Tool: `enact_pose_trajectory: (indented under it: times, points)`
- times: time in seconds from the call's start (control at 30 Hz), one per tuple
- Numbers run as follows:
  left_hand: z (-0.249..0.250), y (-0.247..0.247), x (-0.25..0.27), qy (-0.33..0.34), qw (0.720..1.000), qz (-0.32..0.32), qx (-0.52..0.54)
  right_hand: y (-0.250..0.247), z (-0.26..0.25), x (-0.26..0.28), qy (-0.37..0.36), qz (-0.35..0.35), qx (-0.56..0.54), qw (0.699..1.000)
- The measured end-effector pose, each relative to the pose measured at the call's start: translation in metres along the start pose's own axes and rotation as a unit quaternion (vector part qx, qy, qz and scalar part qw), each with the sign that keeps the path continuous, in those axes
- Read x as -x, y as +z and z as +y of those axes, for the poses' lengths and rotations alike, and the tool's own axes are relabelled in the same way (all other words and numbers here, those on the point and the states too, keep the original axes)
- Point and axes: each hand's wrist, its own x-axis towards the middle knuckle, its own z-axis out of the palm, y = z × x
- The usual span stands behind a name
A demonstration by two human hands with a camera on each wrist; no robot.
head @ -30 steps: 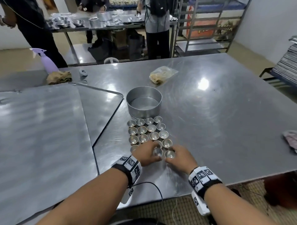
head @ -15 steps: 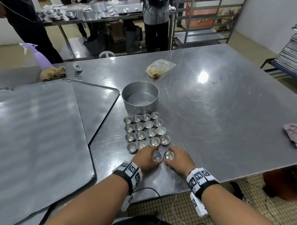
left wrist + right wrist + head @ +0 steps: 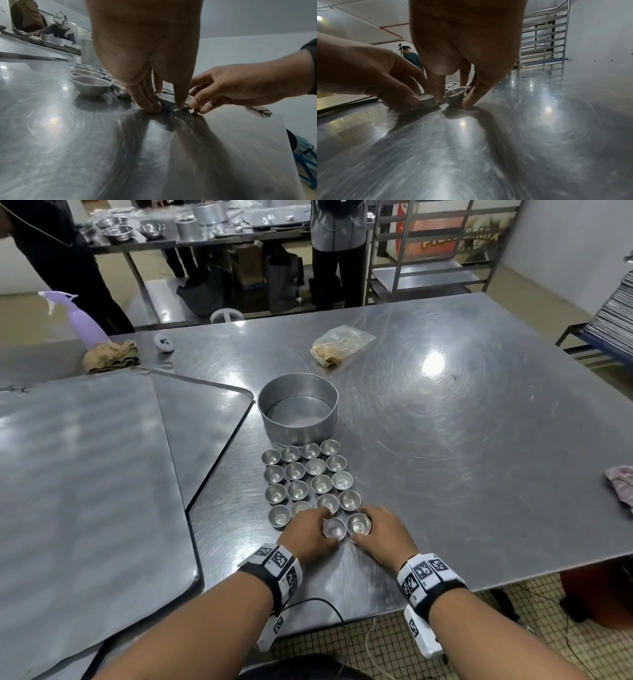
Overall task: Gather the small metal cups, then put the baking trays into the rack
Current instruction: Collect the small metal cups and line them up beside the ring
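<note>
Several small metal cups [image 3: 310,477] stand in a tight block on the steel table [image 3: 445,440], in front of a round cake tin [image 3: 298,409]. At the block's near end my left hand [image 3: 323,529] pinches one cup [image 3: 334,528] and my right hand [image 3: 371,525] pinches the cup beside it [image 3: 358,523]. Both cups rest on the table. In the left wrist view, fingers and thumb of my left hand [image 3: 166,108] bracket that cup [image 3: 164,98]. The right wrist view has my right hand [image 3: 453,102] round its cup [image 3: 456,92]. Two flat baking trays [image 3: 85,474] lie overlapped at the left.
A metal rack [image 3: 428,251] stands beyond the table's far right corner. On the table are a plastic bag [image 3: 339,344], a purple spray bottle [image 3: 85,320] with a rag [image 3: 109,356], and a pink cloth [image 3: 620,484] at the right edge. People stand at a far table.
Both hands have drawn their two cups slightly toward the near edge, away from the block. The view has dipped and shifted a little.
</note>
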Motion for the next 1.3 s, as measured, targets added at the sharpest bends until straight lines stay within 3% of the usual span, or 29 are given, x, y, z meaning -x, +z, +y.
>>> enact_pose_trajectory:
  times: [0.23,0.83,1.0,1.17,1.3]
  points:
    - [0.0,-0.004,0.004,-0.022,0.999,0.005,0.031,0.001,-0.004,-0.005,-0.007,0.005,0.015,1.0]
    - [-0.001,-0.006,0.006,-0.005,1.0,0.008,-0.005,-0.001,-0.008,0.002,0.002,0.015,-0.013,1.0]
    - [-0.002,-0.009,0.01,-0.012,1.0,-0.001,-0.003,-0.004,-0.009,0.005,0.04,0.048,-0.011,0.998]
    - [-0.013,-0.028,0.028,-0.03,0.999,0.015,-0.015,-0.006,-0.041,-0.004,0.031,0.145,-0.012,0.989]
    - [-0.038,-0.061,0.055,-0.044,0.997,0.052,-0.023,0.015,-0.093,-0.019,-0.032,0.133,-0.042,0.99]
